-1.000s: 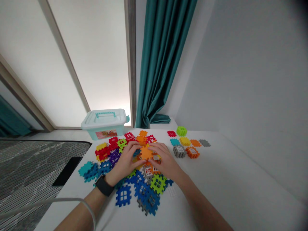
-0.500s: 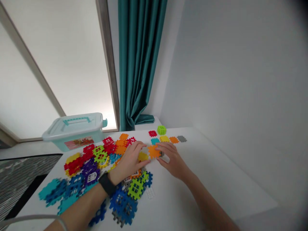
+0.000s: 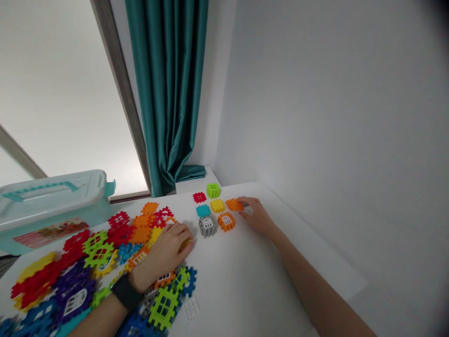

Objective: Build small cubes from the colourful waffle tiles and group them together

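Observation:
My left hand (image 3: pixel 166 252), with a black watch on its wrist, is curled at the right edge of a pile of building tiles. A yellow building tile (image 3: pixel 184 244) shows between its thumb and fingers. At the far right of a small group, my right hand (image 3: pixel 257 214) pinches the right edge of an orange notched building tile (image 3: pixel 234 204). A grey tile (image 3: pixel 247 206) is partly hidden under that hand. To its left lie a yellow tile (image 3: pixel 218 205), a teal tile (image 3: pixel 203 210), a grey windowed block (image 3: pixel 208 226) and an orange windowed block (image 3: pixel 227 222).
A lidded teal box (image 3: pixel 63 213) stands at the back left. Red (image 3: pixel 199 197) and green pieces (image 3: pixel 213 190) sit near the far table edge. Green tiles (image 3: pixel 164 306) and a white window piece (image 3: pixel 191 308) lie in front. A green curtain (image 3: pixel 171 93) hangs behind.
My right hand has carried the orange tile away to the far group, and the left has drawn back toward the pile. The windowed blocks now show. The view has swung right.

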Action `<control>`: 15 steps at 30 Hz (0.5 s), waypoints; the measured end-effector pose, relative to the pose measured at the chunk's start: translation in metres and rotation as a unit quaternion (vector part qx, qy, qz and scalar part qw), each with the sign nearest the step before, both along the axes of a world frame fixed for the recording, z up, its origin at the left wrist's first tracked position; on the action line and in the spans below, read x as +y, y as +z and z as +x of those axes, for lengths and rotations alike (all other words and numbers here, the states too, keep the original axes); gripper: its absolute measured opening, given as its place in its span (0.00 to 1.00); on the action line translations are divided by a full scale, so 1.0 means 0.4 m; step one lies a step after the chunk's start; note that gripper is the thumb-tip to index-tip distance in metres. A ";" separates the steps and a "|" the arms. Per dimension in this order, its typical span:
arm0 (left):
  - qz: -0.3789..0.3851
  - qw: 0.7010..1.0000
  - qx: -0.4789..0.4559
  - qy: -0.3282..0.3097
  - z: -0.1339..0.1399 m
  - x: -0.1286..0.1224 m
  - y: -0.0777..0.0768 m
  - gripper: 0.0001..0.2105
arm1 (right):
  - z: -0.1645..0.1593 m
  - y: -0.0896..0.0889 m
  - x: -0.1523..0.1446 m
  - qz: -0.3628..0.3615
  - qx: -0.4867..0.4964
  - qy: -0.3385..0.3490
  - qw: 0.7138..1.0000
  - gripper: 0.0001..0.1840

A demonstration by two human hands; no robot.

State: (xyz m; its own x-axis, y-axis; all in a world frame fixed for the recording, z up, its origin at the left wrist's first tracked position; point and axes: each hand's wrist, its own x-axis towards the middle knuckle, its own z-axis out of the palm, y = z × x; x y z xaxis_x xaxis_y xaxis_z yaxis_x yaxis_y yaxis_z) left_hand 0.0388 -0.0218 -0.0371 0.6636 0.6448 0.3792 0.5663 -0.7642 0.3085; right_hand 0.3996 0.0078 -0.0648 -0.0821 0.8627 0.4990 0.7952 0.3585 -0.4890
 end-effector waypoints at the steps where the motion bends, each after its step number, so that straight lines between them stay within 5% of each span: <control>1: -0.009 1.000 -0.004 -0.002 -0.001 0.000 -0.003 0.07 | 0.004 -0.004 0.015 -0.003 -0.001 -0.001 1.000 0.18; 15: -0.074 0.997 0.000 0.011 -0.002 0.000 -0.005 0.09 | 0.035 -0.035 0.094 -0.019 -0.021 0.024 0.999 0.20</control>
State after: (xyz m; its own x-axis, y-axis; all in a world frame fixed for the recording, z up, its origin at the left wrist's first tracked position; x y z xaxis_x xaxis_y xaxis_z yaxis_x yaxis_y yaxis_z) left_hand 0.0380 -0.0218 -0.0389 0.6495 0.7079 0.2776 0.5824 -0.6978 0.4170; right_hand 0.4134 0.0454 -0.0787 -0.1439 0.8759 0.4606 0.7977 0.3781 -0.4698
